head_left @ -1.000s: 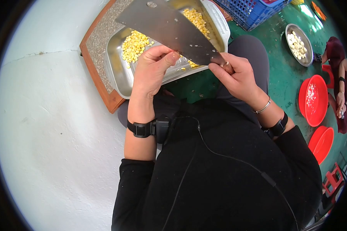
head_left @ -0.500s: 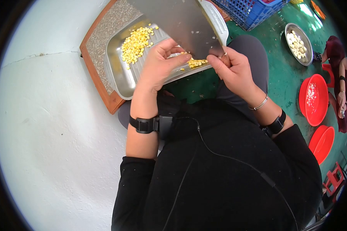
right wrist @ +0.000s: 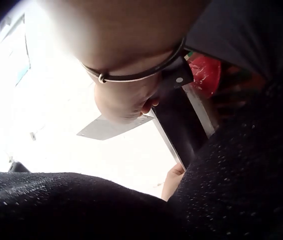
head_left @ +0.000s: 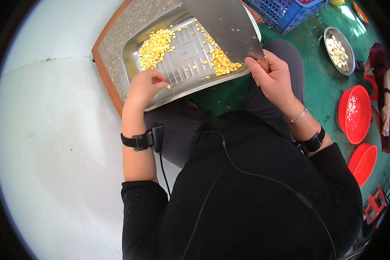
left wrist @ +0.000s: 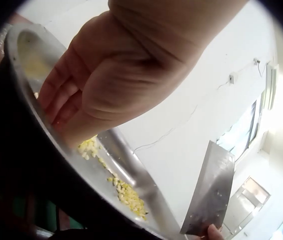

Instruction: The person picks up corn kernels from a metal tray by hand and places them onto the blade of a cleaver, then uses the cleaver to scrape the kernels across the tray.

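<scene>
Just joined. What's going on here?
A seated person grips a cleaver in the right hand, its blade raised over a metal tray. Yellow pieces lie in the tray in two main heaps, with a few scattered between. The left hand reaches in at the tray's near left side, fingers curled; whether it holds a piece is unclear.

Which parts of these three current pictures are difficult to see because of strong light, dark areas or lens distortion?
Head view: dark rounded corners, curved edges; glare on the green floor. Left wrist view: window side washed out, tray underside nearly black. Right wrist view: background blown out white, black clothing in deep shadow.
</scene>
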Action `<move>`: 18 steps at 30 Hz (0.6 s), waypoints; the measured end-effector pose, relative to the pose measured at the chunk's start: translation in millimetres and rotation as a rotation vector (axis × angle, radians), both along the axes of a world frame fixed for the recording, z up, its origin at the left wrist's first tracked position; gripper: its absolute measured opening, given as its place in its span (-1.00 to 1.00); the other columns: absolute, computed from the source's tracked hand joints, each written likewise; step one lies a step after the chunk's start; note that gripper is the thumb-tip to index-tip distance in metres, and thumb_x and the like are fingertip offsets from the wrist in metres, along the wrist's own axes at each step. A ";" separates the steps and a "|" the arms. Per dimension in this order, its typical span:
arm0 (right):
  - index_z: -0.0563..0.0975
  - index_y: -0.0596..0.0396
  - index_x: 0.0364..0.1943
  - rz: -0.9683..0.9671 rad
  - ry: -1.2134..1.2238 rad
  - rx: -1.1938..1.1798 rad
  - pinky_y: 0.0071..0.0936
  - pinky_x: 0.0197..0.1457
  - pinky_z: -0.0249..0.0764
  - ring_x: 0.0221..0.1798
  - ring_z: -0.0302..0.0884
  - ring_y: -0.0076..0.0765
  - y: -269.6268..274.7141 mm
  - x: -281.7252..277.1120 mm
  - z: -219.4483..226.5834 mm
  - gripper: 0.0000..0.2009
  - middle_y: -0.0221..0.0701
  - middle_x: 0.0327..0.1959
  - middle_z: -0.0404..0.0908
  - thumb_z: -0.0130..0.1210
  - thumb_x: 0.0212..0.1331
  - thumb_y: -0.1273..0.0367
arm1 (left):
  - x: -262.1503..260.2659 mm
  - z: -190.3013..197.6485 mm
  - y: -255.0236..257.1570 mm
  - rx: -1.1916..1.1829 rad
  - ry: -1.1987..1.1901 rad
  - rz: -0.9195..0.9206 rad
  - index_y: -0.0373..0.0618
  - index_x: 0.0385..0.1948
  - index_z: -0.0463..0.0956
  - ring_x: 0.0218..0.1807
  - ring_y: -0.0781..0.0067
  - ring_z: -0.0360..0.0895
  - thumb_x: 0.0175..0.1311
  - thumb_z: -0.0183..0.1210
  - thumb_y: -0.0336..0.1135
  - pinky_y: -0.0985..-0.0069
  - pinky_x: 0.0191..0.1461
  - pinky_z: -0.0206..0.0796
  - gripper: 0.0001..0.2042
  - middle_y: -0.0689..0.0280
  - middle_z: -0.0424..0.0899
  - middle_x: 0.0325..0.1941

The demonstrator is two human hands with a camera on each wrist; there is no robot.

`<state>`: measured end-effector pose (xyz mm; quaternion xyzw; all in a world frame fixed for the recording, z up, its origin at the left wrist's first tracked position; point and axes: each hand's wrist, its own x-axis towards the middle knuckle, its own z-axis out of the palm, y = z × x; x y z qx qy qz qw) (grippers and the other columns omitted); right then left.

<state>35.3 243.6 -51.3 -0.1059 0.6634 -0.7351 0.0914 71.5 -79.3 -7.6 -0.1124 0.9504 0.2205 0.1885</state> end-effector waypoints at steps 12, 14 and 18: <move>0.57 0.24 -0.13 0.006 0.012 0.049 -0.70 -0.48 0.11 -0.54 0.09 -0.78 2.5 1.0 2.7 -0.79 -0.70 -0.64 0.21 0.17 0.23 0.40 | -0.5 -18.2 20.3 -0.011 0.058 -0.013 -0.20 -0.36 0.62 -0.35 0.36 0.62 0.03 0.26 -0.43 0.44 -0.25 0.41 -0.87 0.22 0.67 -0.45; 0.58 0.24 -0.13 0.017 0.014 0.058 -0.69 -0.48 0.10 -0.54 0.08 -0.77 3.0 2.5 5.1 -0.79 -0.70 -0.64 0.20 0.18 0.23 0.39 | -4.1 -11.9 26.4 0.306 0.100 0.085 -0.22 -0.28 0.61 -0.32 0.44 0.59 0.13 0.21 -0.44 0.48 -0.23 0.42 -0.86 0.28 0.65 -0.42; 0.58 0.23 -0.16 0.083 0.049 0.056 -0.68 -0.50 0.09 -0.56 0.07 -0.76 -2.6 7.0 18.8 -0.80 -0.67 -0.67 0.18 0.19 0.22 0.40 | -5.3 8.5 48.0 1.240 0.180 0.331 -0.24 -0.14 0.59 -0.26 0.55 0.59 0.30 0.17 -0.42 0.58 -0.11 0.47 -0.83 0.35 0.65 -0.29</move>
